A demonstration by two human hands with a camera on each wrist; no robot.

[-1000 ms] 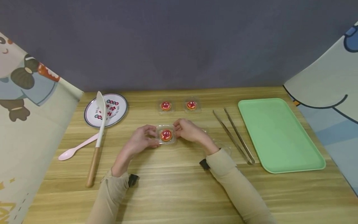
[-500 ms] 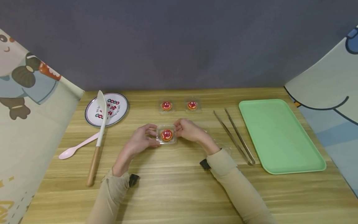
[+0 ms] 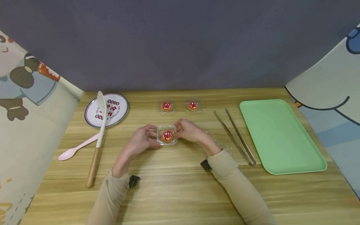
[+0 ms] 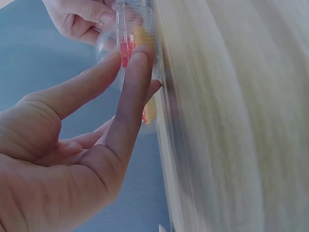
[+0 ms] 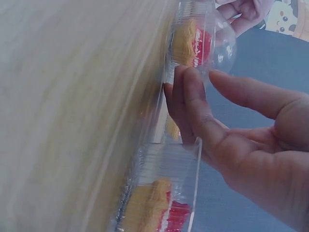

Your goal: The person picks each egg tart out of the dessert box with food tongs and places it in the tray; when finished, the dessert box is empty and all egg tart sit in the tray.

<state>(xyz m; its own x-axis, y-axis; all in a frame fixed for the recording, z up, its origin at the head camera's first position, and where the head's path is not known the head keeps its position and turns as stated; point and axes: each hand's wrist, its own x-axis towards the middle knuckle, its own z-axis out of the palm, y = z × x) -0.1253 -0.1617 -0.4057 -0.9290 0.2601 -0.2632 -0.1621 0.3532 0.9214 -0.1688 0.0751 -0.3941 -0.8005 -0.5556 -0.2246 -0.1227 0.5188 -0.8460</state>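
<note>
A small tart (image 3: 167,136) with a glossy red top and orange crust sits inside a clear plastic box (image 3: 159,128) on the wooden table. From the left, my left hand (image 3: 140,139) pinches the box's edge between thumb and fingers, also seen in the left wrist view. On the opposite side my right hand (image 3: 189,130) pinches the box's right edge with its fingertips. Below that hand in the right wrist view lies another clear box (image 5: 186,159) with a tart (image 5: 149,208) in it. The right forearm partly hides this box in the head view.
Two more boxed tarts, one left (image 3: 167,106) and one right (image 3: 192,106), stand farther back. Metal tongs (image 3: 237,137) and a green tray (image 3: 281,137) lie right. Leftward are a printed plate (image 3: 121,107), a white-headed spatula (image 3: 95,162) across it, and a pink spoon (image 3: 80,147).
</note>
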